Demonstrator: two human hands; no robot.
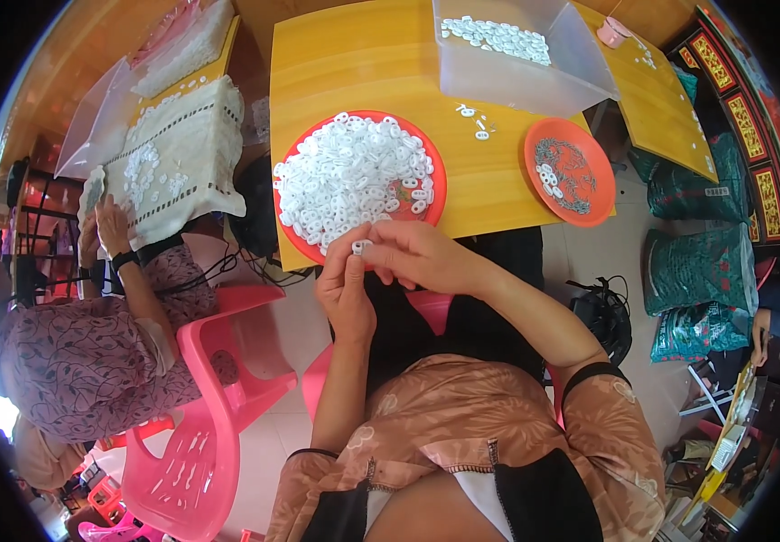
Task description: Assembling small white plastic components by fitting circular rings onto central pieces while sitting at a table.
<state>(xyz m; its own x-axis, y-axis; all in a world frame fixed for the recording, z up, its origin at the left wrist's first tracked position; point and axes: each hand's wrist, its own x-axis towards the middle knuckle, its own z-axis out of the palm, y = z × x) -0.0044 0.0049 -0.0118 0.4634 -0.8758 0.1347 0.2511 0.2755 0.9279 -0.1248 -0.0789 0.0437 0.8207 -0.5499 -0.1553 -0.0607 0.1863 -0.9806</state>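
My left hand [346, 294] pinches a small white plastic piece with holes [360, 247] between thumb and fingers. Closed around the same piece from the other side, my right hand [426, 256] brings its fingertips against it; whether a smaller part sits in them is hidden. Both hands are at the near rim of a round red tray [439, 172], which carries a large heap of similar white pieces [349, 176]. To the right, an orange plate [600, 154] holds thin grey metal bits [575, 167] and several white pieces.
A clear plastic bin [526, 86] with white pieces stands at the back of the yellow table [345, 54]. Loose pieces [480, 134] lie before it. On the left, another person [83, 352] works at a cloth-covered table [182, 154], beside a pink chair [200, 434]. Green sacks [697, 271] stand right.
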